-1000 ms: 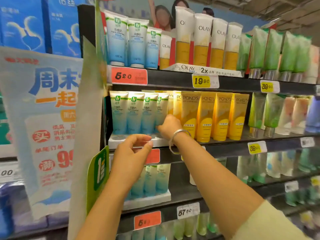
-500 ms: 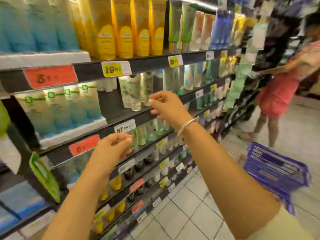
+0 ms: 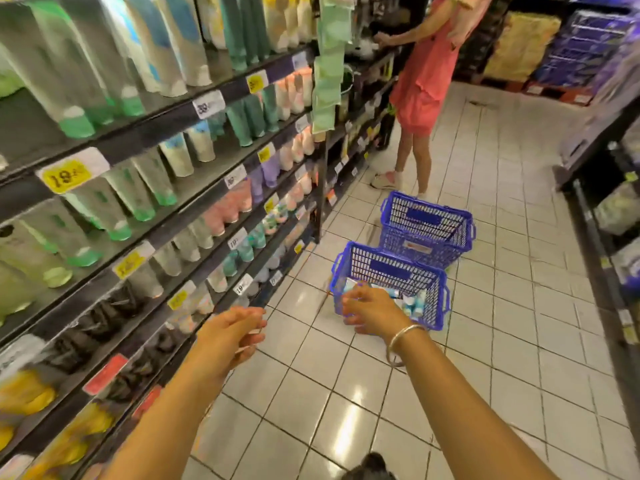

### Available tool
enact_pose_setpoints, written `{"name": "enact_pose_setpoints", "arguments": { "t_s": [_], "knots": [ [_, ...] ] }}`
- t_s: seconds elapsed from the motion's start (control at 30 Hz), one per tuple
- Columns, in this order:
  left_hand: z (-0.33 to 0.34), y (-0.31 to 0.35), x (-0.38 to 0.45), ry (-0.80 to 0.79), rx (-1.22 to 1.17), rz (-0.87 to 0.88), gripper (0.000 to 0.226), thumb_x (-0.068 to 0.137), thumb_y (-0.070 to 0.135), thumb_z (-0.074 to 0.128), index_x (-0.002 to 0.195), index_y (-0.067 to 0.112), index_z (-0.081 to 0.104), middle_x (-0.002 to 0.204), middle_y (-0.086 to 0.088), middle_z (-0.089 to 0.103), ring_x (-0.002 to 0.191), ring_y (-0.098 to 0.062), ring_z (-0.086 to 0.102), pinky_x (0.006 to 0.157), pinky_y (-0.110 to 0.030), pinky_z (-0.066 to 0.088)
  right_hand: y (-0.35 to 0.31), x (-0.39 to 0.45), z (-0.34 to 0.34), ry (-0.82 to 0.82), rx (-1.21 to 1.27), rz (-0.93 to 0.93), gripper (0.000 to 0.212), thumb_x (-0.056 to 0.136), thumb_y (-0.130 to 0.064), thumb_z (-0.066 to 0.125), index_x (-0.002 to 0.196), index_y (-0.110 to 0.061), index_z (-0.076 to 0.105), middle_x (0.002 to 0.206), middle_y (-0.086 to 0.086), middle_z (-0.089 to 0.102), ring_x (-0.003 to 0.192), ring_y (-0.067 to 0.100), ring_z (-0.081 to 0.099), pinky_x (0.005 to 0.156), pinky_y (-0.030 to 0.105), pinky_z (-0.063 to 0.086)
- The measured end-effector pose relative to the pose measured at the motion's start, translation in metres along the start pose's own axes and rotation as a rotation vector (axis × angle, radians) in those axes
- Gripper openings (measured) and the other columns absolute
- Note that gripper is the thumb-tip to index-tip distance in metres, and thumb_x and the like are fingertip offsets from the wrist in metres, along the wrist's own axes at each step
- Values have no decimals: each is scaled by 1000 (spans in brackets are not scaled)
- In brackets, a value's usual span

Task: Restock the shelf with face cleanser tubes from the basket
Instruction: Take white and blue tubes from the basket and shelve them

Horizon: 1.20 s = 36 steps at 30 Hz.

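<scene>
Two bare hands reach out, both empty. The left hand point(image 3: 235, 332) hangs loosely curled over the white tiled floor point(image 3: 502, 341) beside the dark metal shelf unit point(image 3: 166, 216), fingers half-closed on nothing. The right hand point(image 3: 372, 311), thin silver bangle point(image 3: 401, 342) on its wrist, has fingers spread and pointing down over the near rim of the near blue plastic mesh basket point(image 3: 391, 271); no tube gripped yet. Pale blue-and-white face cleanser tubes point(image 3: 412, 303) lie loose in that basket's bottom, partly hidden by the hand.

Step in hand, as I judge it: fetch the next tube. Best to go in over the rim, pinch one tube round its body, lift clear of the mesh.

Behind sits a second blue mesh basket point(image 3: 426, 226), contents unclear. Farther off, a person in a coral dress point(image 3: 426, 71) stands at the shelving. View blurred.
</scene>
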<state>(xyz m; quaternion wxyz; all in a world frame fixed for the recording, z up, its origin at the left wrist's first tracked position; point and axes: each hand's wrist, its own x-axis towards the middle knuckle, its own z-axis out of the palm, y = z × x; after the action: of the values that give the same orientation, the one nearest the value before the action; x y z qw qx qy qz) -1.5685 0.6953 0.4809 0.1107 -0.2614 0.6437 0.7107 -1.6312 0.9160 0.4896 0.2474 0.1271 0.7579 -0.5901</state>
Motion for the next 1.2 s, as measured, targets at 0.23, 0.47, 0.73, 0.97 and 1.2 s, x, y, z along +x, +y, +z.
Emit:
{"name": "enact_pose_setpoints", "arguments": {
  "t_s": [0.23, 0.47, 0.73, 0.97, 1.2],
  "knots": [
    [140, -23, 69, -93, 11, -216, 14, 89, 20, 56, 88, 20, 69, 80, 4, 70, 74, -11, 65, 64, -23, 47, 72, 38, -156, 187, 330, 250, 19, 91, -7, 50, 74, -16, 53, 73, 6, 57, 61, 17, 52, 58, 23, 37],
    [220, -23, 142, -85, 108, -343, 16, 92, 17, 52, 94, 16, 68, 90, -3, 69, 80, -16, 63, 63, -25, 46, 112, 97, -234, 321, 544, 411, 9, 93, -17, 52, 86, -14, 57, 78, 7, 59, 69, 20, 56, 63, 27, 42],
    [287, -10, 275, -101, 222, -537, 19, 94, 15, 48, 106, 7, 61, 102, -11, 60, 93, -24, 55, 74, -28, 43, 132, 209, -274, 431, 638, 655, 8, 91, -9, 50, 86, -11, 55, 74, 10, 58, 64, 22, 54, 59, 27, 40],
    [321, 3, 415, -108, 344, -644, 15, 94, 14, 48, 101, 4, 57, 98, -13, 60, 88, -27, 54, 79, -33, 38, 137, 335, -287, 502, 580, 873, 15, 92, -8, 50, 78, -10, 52, 69, 10, 55, 60, 21, 52, 57, 26, 37],
    [353, -32, 549, -162, 508, -620, 13, 94, 10, 49, 82, 11, 53, 83, -12, 59, 78, -27, 56, 72, -33, 41, 153, 478, -289, 395, 413, 826, 25, 92, -2, 44, 69, -9, 49, 63, 10, 50, 55, 20, 47, 56, 23, 32]
  ]
}}
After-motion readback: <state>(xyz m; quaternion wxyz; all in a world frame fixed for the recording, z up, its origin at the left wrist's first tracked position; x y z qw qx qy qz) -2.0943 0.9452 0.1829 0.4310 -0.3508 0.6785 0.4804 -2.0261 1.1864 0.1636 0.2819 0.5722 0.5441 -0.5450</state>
